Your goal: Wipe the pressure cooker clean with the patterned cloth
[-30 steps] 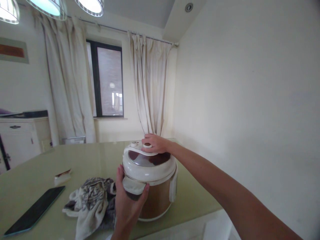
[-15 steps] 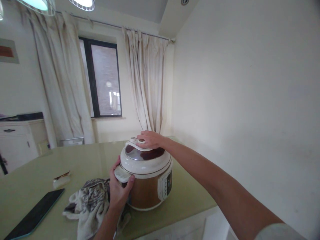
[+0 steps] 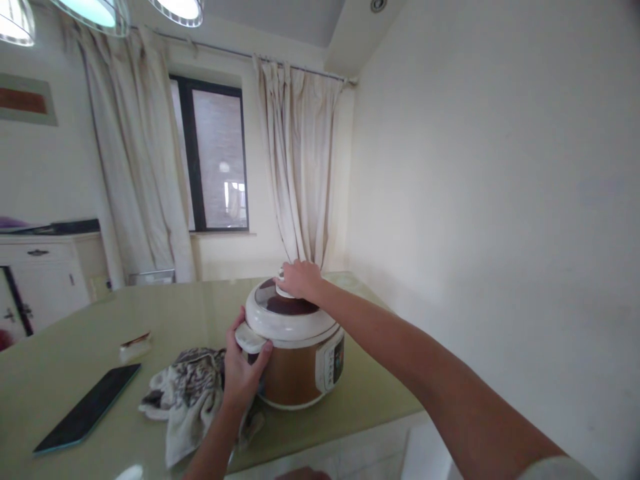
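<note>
A white and copper electric pressure cooker stands on the green table, its control panel turned to the right. My left hand is closed round the cooker's left side handle. My right hand rests on top of the lid, fingers curled over the white lid handle. The lid sits closed on the pot.
A grey patterned cloth lies bunched just left of the cooker. A dark tablet lies flat near the front left edge, with a small white object behind it. A wall stands close on the right; cabinet and curtained window behind.
The cooker has turned so that its control panel now faces right. My left hand stayed on the side handle as it swung left, and my right hand shifted on the lid.
</note>
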The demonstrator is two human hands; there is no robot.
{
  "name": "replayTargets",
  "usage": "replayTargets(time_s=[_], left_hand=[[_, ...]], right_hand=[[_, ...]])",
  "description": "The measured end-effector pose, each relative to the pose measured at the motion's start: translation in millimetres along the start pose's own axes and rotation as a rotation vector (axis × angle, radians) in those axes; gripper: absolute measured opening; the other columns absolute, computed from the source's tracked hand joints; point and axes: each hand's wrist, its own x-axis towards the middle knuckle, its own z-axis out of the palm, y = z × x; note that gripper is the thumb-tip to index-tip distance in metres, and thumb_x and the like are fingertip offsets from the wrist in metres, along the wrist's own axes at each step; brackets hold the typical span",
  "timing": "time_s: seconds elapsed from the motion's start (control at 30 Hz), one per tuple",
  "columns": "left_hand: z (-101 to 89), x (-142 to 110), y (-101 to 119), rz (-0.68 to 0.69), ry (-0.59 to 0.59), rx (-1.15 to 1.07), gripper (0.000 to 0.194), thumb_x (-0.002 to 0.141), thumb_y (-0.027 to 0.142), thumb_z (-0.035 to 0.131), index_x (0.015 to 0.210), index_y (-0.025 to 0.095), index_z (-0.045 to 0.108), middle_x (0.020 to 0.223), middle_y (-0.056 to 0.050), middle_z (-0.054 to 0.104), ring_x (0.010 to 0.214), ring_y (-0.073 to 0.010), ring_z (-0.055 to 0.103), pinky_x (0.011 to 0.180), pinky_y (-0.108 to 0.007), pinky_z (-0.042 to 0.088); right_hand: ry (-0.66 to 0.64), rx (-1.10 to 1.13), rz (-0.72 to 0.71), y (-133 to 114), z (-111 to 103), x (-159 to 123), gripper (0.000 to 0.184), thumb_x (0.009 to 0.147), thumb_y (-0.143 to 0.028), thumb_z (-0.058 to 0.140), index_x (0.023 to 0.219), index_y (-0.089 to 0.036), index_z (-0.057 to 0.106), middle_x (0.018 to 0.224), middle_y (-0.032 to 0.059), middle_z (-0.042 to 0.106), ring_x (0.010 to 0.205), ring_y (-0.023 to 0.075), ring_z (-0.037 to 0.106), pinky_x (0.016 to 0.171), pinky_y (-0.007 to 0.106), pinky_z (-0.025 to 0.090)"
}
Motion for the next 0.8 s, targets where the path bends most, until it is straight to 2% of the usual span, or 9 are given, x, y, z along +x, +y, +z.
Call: replayTargets(time_s=[0.17,0.33,0.47,0.63,0.73,0.8], left_hand=[[-1.3,0.9,3.1,-0.046,-0.021,-0.017,0.082,0.083,0.051,0.078,0.153,0.022,0.045,0.158,-0.017,0.052,0.147,-0.0345,0.050,0.124,-0.054,0.040],[-1.2,1.4,1.4,-0.036,-0.020,-0.012,0.083,0.084,0.051,0.077,0.154,0.020,0.043,0.162,-0.019,0.047,0.151,-0.0358,0.045,0.126,-0.056,0.036],[-4.1,0.9,-0.9,-0.053,-0.058,-0.021,0.084,0.086,0.050,0.077,0.157,0.023,0.039,0.167,-0.018,0.042,0.154,-0.0335,0.043,0.128,-0.055,0.032],[-7.6,1.6,-0.5,-0.031,-0.107,-0.002,0.080,0.089,0.047,0.075,0.156,0.023,0.038,0.168,-0.018,0.040,0.156,-0.0301,0.039,0.130,-0.054,0.028],[-11.9,12.0,-5.6,-0.054,-0.142,-0.050,0.083,0.087,0.053,0.076,0.155,0.022,0.040,0.167,-0.019,0.041,0.156,-0.0309,0.039,0.130,-0.052,0.030],[-17.5,25.9,-14.0,-0.126,-0.194,-0.112,0.088,0.084,0.059,0.077,0.154,0.020,0.042,0.160,-0.020,0.051,0.148,-0.0324,0.050,0.125,-0.052,0.038]], right_hand=[[-0.018,0.031,-0.013,-0.7,-3.7,-1.5,0.063,0.101,-0.068,0.043,0.130,-0.019,0.070,0.129,0.0194,0.071,0.119,0.0369,0.069,0.092,0.048,0.056],[-0.054,0.090,0.024,9.4,-13.6,12.1,0.061,0.097,-0.066,0.047,0.129,-0.020,0.071,0.134,0.0183,0.070,0.121,0.0368,0.068,0.092,0.047,0.056],[0.046,0.143,0.085,27.0,-35.0,28.6,0.061,0.097,-0.067,0.047,0.124,-0.019,0.073,0.132,0.0182,0.072,0.119,0.0361,0.068,0.092,0.044,0.054],[0.225,0.264,0.294,77.1,-56.2,22.5,0.063,0.098,-0.071,0.044,0.118,-0.019,0.074,0.124,0.0181,0.075,0.111,0.0343,0.069,0.090,0.042,0.052],[0.266,0.398,0.505,120.2,-54.9,-1.9,0.063,0.098,-0.070,0.044,0.110,-0.017,0.075,0.122,0.0209,0.074,0.111,0.0347,0.068,0.093,0.042,0.050],[0.289,0.498,0.621,147.9,-48.7,-26.7,0.060,0.099,-0.068,0.045,0.105,-0.016,0.075,0.121,0.0219,0.074,0.112,0.0346,0.068,0.095,0.044,0.051]])
